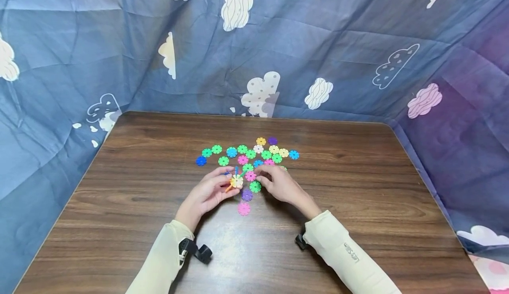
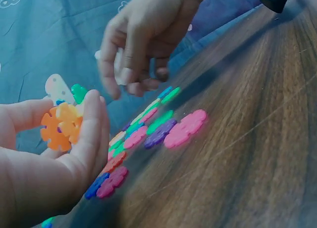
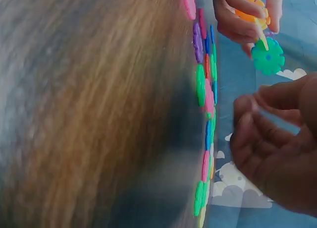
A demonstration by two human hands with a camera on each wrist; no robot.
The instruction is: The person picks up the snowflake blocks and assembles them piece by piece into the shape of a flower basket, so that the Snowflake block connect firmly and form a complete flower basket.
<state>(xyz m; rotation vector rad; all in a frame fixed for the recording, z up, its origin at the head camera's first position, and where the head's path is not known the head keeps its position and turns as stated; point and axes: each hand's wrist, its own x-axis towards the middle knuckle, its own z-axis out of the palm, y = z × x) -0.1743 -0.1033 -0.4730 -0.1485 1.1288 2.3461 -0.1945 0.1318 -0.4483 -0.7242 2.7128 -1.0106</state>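
Observation:
My left hand [image 1: 210, 191] pinches a small cluster of joined plastic snowflake discs [image 1: 237, 181], with a pale yellow one facing up and blue, green and orange ones standing out from it. Orange discs [image 2: 59, 126] show between its thumb and fingers in the left wrist view, and a green disc [image 3: 268, 56] of the cluster juts out in the right wrist view. To the right, my right hand [image 1: 281, 184] hovers over the loose discs, apart from the cluster. Its fingers [image 3: 247, 131] are loosely bent, slightly blurred, with nothing visible in them. A pink disc [image 1: 250, 176] and a green disc [image 1: 255, 186] lie beside it.
Several loose discs in many colours lie flat across the middle of the brown wooden table [image 1: 338, 161]. Nearer me are a purple disc [image 1: 247, 195] and a pink disc [image 1: 244, 209]. A blue cloth [image 1: 191, 86] with clouds hangs behind the table.

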